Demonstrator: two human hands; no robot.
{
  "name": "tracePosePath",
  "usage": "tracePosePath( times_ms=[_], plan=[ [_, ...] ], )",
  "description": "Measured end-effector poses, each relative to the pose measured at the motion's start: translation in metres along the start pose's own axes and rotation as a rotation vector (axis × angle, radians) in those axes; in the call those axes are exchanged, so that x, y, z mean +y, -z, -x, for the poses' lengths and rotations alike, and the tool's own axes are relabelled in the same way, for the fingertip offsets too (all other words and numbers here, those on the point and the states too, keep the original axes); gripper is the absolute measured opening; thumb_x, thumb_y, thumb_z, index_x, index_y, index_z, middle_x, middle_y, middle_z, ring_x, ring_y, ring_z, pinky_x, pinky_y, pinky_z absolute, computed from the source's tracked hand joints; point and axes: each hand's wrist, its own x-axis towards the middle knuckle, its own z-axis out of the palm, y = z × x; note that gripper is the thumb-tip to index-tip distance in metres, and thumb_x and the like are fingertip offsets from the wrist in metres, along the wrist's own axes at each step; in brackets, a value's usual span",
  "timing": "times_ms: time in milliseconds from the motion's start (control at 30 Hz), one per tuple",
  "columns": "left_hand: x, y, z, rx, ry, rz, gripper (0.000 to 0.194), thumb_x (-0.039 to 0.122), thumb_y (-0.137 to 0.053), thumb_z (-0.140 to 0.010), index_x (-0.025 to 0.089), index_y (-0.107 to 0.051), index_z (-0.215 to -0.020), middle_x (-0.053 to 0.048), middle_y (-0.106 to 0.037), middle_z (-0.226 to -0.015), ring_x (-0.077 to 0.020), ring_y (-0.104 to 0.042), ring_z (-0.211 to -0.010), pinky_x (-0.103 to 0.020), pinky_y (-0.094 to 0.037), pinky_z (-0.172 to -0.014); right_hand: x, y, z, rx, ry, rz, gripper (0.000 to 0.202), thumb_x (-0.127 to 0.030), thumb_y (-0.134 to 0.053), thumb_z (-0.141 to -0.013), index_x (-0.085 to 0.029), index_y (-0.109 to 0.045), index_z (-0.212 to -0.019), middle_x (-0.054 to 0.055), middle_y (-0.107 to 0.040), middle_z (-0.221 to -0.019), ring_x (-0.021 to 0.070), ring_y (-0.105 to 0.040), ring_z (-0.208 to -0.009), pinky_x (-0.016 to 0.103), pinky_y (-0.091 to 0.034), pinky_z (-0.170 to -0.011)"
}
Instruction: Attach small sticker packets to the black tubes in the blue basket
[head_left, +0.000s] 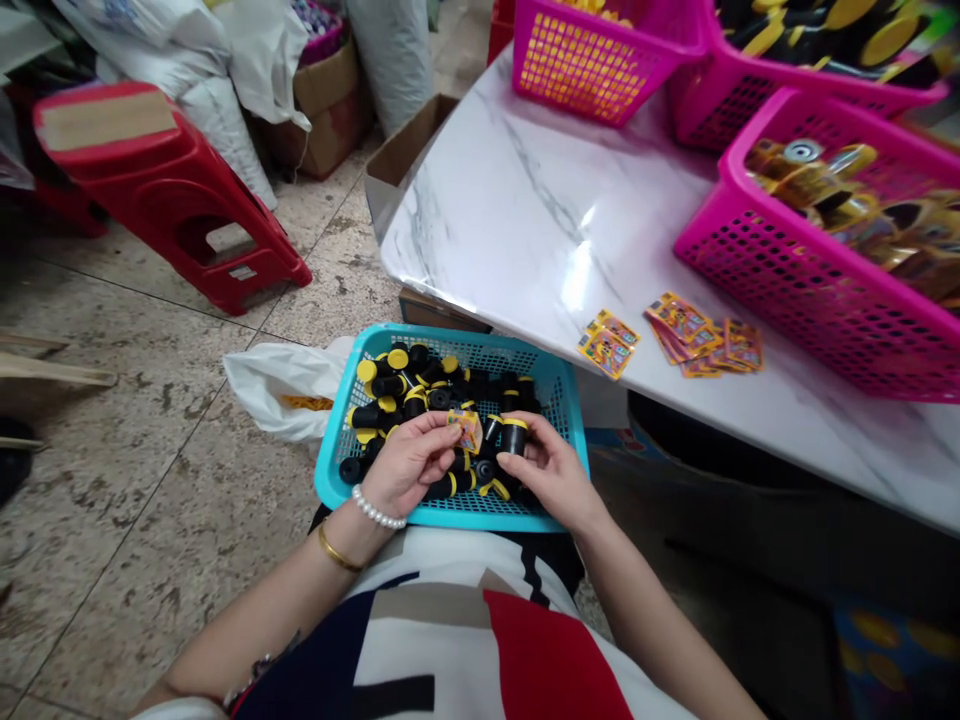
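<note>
Between the thumb and fingers of my left hand point(416, 460) is a small orange printed sticker point(466, 430). My right hand point(551, 465) grips a black cylinder with a yellow rim point(514, 437), held upright just right of the sticker. Both hands are over a blue plastic basket point(450, 515) on my lap. Inside it lie several black cylinders with yellow caps point(390, 385), jumbled together. More orange stickers point(609, 343) lie near the edge of the table, and a loose pile of stickers point(701, 335) is to their right.
A white marble-patterned table point(510, 220) is ahead and right. On it stand a pink basket of wrapped cylinders point(825, 260), a pink basket of black and yellow parts point(750, 105) and one with yellow pieces point(585, 65). A red stool point(165, 190) lies tipped at left.
</note>
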Motion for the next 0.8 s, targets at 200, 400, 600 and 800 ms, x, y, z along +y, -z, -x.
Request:
tracePosePath(
  times_ms=[200,400,600,800],
  plan=[
    [0.000,-0.001,-0.002,-0.002,0.008,0.003,0.028,0.026,-0.079,-0.067,0.010,-0.063,-0.084,-0.002,-0.062,-0.072,0.0006,-0.041,-0.041,-0.010,-0.015,-0.032,-0.004,0.005,-0.002,-0.049,-0.059,-0.182,0.049,-0.020,-0.077,-0.067,-0.028,-0.059,-0.111,-0.003,-0.063,-0.089,0.0084,-0.058,-0.069,0.018,-0.048,-0.060],
    [-0.003,0.001,-0.004,0.031,0.014,-0.027,0.028,0.028,-0.079,-0.067,0.010,-0.063,-0.082,0.000,-0.059,-0.064,-0.0002,-0.040,-0.039,-0.011,-0.015,-0.031,-0.010,0.001,-0.001,-0.093,-0.062,-0.370,0.033,-0.028,-0.069,-0.079,-0.024,-0.060,-0.110,-0.002,-0.060,-0.077,0.0109,-0.062,-0.059,0.019,-0.049,-0.047],
    [-0.002,-0.004,-0.005,0.037,0.018,-0.025,0.029,0.029,-0.079,-0.065,0.011,-0.061,-0.079,0.002,-0.058,-0.059,-0.0006,-0.039,-0.036,-0.011,-0.014,-0.031,-0.017,-0.007,-0.001,-0.025,-0.027,-0.374,0.042,-0.026,-0.072,-0.076,-0.026,-0.058,-0.115,0.001,-0.065,-0.093,0.0141,-0.067,-0.070,0.027,-0.057,-0.063],
    [-0.001,-0.005,-0.004,0.017,0.042,0.021,0.028,0.028,-0.079,-0.066,0.012,-0.060,-0.078,0.000,-0.061,-0.065,0.0001,-0.040,-0.035,-0.011,-0.014,-0.030,-0.006,-0.013,-0.005,0.088,0.061,-0.211,0.032,-0.028,-0.076,-0.072,-0.024,-0.064,-0.101,0.001,-0.067,-0.096,0.0149,-0.064,-0.085,0.026,-0.054,-0.076]
  ],
)
